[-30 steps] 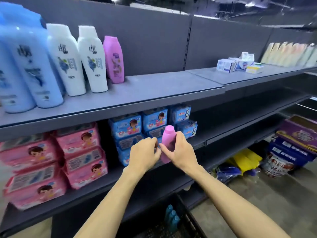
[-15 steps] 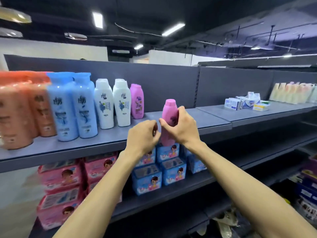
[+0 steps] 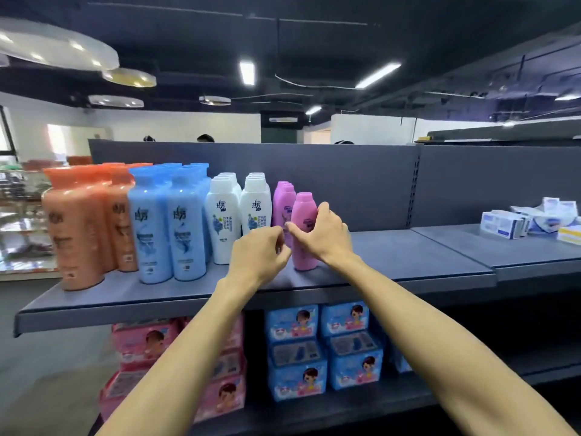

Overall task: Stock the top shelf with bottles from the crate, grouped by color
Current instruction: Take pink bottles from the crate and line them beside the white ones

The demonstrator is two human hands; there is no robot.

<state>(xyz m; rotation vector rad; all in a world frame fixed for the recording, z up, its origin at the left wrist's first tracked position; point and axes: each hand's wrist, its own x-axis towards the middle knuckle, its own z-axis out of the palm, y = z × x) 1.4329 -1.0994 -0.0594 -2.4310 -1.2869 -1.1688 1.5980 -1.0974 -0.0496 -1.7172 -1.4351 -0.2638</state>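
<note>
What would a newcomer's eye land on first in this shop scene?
Most likely the top shelf, where bottles stand banded by color from left to right: orange bottles, blue bottles, white bottles, then pink bottles. Next, the right hand gripping a pink bottle upright at the front of the pink group, with the left hand curled close beside it.

Top shelf (image 3: 393, 259): grey metal, two sections side by side. Left section, left to right: orange bottles (image 3: 75, 234), blue bottles (image 3: 169, 228), white bottles (image 3: 239, 215), pink bottles (image 3: 280, 199), upright in front-to-back rows. Front pink bottle (image 3: 303, 243) upright, just right of pink row. Right section: small boxes (image 3: 503, 223). Lower shelf (image 3: 408, 401): stacked pink packs (image 3: 141, 341), blue packs (image 3: 295, 357).
</note>
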